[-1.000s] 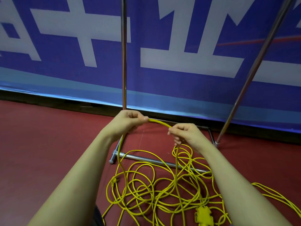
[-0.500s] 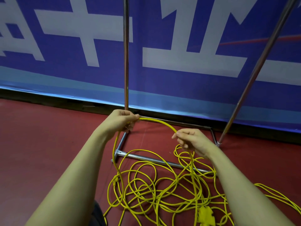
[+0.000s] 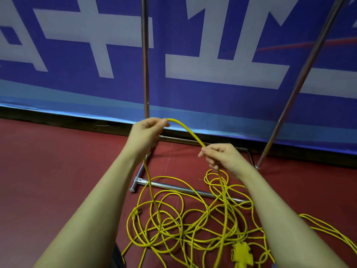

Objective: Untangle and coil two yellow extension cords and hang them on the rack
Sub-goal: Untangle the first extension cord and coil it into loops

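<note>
Head view: large white characters, cropped and unreadable, run across a blue banner [image 3: 212, 97] behind two chrome rack poles [image 3: 145, 55]. The left hand [image 3: 146, 132] pinches a thin yellow extension cord [image 3: 185, 128]; the right hand [image 3: 222, 157] curls round the same arching strand. Tangled yellow loops [image 3: 183, 225] lie on the red floor [image 3: 48, 171] across the rack's base bar, with one yellow socket block [image 3: 242, 254] among them.
</note>
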Demonstrator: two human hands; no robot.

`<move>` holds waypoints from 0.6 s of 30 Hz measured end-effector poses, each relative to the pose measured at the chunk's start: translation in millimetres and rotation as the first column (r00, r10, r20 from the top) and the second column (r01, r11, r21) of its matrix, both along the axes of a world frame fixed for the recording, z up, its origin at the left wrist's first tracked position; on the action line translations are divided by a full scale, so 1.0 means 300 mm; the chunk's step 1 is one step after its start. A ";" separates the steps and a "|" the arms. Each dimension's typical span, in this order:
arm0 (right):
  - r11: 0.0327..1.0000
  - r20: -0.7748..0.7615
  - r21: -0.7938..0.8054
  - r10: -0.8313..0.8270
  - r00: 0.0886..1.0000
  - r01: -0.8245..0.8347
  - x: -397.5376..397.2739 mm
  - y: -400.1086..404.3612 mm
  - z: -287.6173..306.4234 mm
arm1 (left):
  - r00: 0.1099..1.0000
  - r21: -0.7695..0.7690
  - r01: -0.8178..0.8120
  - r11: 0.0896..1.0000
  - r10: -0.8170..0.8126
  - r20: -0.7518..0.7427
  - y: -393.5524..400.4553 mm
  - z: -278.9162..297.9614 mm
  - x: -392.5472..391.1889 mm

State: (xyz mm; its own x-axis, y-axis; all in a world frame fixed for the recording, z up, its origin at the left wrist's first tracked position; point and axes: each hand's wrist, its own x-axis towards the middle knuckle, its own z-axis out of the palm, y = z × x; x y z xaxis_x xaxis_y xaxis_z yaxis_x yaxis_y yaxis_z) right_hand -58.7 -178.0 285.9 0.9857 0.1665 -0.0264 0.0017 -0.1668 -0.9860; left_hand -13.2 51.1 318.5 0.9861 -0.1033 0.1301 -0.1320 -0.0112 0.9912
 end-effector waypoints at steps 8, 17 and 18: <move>0.983 -0.104 0.116 -0.131 0.986 0.143 -0.001 -0.061 -0.051 | 0.979 0.101 0.118 0.988 -0.099 -0.179 0.058 -0.013 0.009; 0.995 0.018 -0.046 -0.092 0.996 0.093 -0.001 0.010 0.028 | 0.888 0.495 0.457 0.739 -0.415 -0.200 -0.006 0.015 -0.057; 0.995 0.027 -0.048 -0.082 0.996 0.083 0.000 0.021 0.033 | 0.877 0.460 0.479 0.747 -0.433 -0.210 -0.021 0.010 -0.063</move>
